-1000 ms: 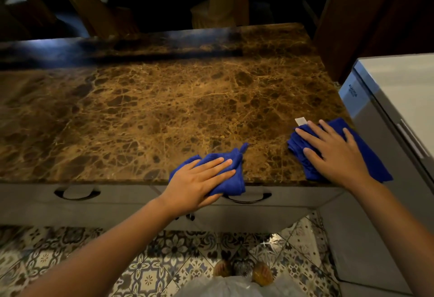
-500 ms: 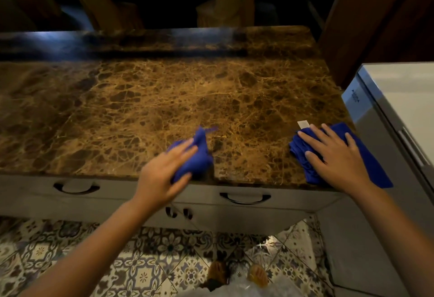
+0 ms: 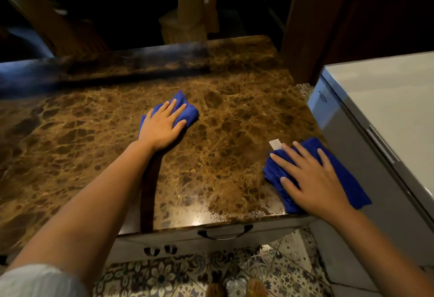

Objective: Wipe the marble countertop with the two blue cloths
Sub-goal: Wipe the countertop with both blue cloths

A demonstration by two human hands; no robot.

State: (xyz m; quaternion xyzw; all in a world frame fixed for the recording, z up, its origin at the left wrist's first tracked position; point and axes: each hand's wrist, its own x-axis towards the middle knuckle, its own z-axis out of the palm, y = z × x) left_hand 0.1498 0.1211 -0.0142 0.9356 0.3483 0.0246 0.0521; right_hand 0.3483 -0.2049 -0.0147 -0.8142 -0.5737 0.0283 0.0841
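Observation:
The brown marble countertop point(image 3: 94, 146) fills the middle of the view. My left hand point(image 3: 162, 125) lies flat, fingers spread, pressing a bunched blue cloth point(image 3: 187, 112) onto the middle of the marble. My right hand point(image 3: 312, 179) rests flat on a second, folded blue cloth point(image 3: 347, 179) at the counter's front right corner. That cloth overhangs the right edge, and its white tag point(image 3: 275, 144) points away from me.
A white appliance point(image 3: 387, 113) stands close against the counter's right side. Drawers with dark handles point(image 3: 225, 233) sit under the front edge. Wooden chair and table legs point(image 3: 187, 10) stand beyond the far edge. Patterned floor tiles point(image 3: 164, 275) lie below.
My left hand has slid its blue cloth from the front edge forward onto the middle of the marble. My right hand stays pressed on its cloth at the right corner.

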